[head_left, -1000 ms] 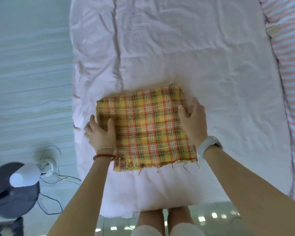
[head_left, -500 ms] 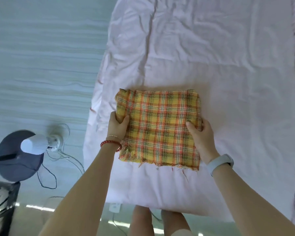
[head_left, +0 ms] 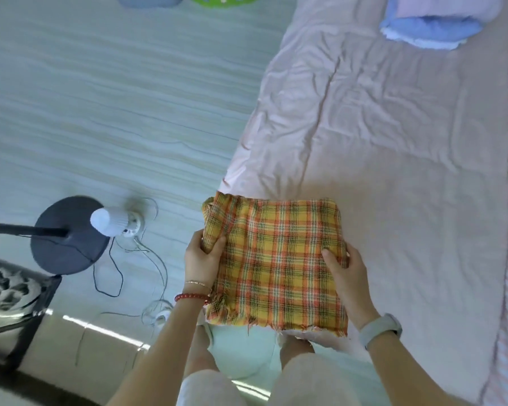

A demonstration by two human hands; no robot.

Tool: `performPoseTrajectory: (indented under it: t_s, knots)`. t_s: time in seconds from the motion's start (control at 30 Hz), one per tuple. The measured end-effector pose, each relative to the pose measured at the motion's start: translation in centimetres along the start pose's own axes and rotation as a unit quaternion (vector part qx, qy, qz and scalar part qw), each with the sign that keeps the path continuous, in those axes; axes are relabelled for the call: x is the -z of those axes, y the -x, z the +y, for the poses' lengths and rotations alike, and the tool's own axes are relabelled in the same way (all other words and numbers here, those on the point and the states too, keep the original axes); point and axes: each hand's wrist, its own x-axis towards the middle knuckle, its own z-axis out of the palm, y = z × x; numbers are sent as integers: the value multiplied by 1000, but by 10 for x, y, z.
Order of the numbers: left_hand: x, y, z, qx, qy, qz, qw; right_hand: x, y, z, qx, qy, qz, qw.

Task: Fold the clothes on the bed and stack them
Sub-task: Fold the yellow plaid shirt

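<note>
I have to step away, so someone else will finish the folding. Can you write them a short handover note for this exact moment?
Left hand grips the left edge of the folded plaid cloth; right hand grips its right edge.
The cloth is at the bed's near corner, partly past the edge.
Done: plaid cloth folded into a square. A folded blue and pink pile lies at the far end.
Left: place the cloth on a stack.

Pink bed (head_left: 393,142): folded blue-pink stack (head_left: 431,23) (far end).
</note>
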Motion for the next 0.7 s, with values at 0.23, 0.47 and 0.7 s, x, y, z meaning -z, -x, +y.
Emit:
performPoseTrajectory:
  t_s: [0.23, 0.47, 0.7]
  knots:
    - [161, -40, -16, -11, 9, 40, 999, -133, 65, -65, 50, 4, -29, 998]
    - [294, -97, -3, -40, 23, 89, 995, -249, 97, -143, 106, -25, -68, 992]
    - [312, -180, 46, -56, 34, 76, 995, -290, 64, -214, 117, -42, -22, 992]
